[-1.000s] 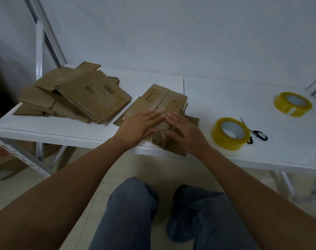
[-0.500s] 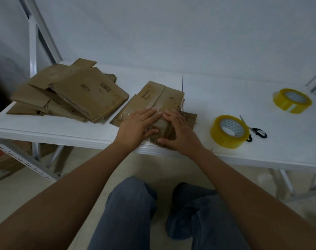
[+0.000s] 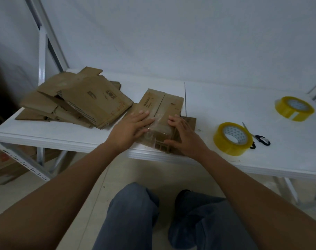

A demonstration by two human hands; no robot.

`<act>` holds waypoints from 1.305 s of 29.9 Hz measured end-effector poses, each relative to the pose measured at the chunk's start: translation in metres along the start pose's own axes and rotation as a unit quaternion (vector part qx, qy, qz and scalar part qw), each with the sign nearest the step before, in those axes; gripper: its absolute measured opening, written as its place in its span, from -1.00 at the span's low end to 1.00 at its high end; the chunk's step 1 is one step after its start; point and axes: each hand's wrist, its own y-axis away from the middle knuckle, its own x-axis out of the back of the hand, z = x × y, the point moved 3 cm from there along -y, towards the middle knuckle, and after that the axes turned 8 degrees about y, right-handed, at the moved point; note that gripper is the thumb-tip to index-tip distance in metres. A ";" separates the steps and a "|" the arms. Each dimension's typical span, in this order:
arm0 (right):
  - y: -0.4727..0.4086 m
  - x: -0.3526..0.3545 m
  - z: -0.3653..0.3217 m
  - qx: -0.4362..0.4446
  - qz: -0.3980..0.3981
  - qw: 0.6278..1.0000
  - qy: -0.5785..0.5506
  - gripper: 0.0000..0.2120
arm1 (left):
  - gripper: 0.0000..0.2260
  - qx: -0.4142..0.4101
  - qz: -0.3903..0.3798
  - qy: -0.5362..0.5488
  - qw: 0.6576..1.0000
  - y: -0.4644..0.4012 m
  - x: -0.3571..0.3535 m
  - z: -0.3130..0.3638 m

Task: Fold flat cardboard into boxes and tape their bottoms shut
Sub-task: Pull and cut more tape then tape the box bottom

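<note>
- One small cardboard box (image 3: 160, 112) stands at the centre of the frame, near the front edge of the white table (image 3: 216, 103), with its closed flaps facing up.
- A strip of clear tape (image 3: 158, 123) runs over the seam between the flaps and down the near side. By the look of it, this box is folded and its bottom is taped or nearly so; the step in hand seems to be pressing the tape flat.
- A loose stack of flat cardboard (image 3: 78, 101) lies at the left of the frame, just beside the box, so by that pile a good deal of folding and taping is left.
- No other finished box shows on the table.
- The left hand (image 3: 131, 126) lies flat on the box's left flap. Its fingers are straight and together, the tips reaching to the tape at the seam; it presses and grips nothing.
- The right hand (image 3: 183, 131) rests on the box's right side, fingers extended over the top edge and thumb down the near face. It steadies the box with a spread palm and is not curled round it.
- A yellow tape roll (image 3: 232, 138) sits right of the box, apart from both hands, with scissors (image 3: 257, 137) touching its far side.
- A second tape roll (image 3: 295, 108) lies further off at the right edge of the frame.
</note>
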 end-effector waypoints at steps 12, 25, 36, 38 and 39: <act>-0.015 0.000 0.000 -0.147 0.128 0.970 -0.147 -0.76 | -0.57 0.040 0.062 -0.057 0.996 -0.011 -0.034 0.031; -0.019 0.005 -0.004 -0.186 0.059 0.952 -0.236 -0.73 | -0.49 0.208 0.129 0.394 0.886 -0.005 -0.038 0.012; -0.017 0.005 -0.007 -0.198 0.082 0.948 -0.235 -0.74 | -0.43 0.236 0.240 0.406 0.850 0.009 -0.062 0.051; -0.016 0.007 -0.007 -0.193 0.075 0.949 -0.236 -0.74 | -0.58 0.212 0.192 0.400 0.870 0.021 -0.046 0.039; -0.016 0.008 -0.008 -0.190 0.072 0.951 -0.235 -0.74 | -0.63 0.213 0.166 0.401 0.876 0.024 -0.036 0.027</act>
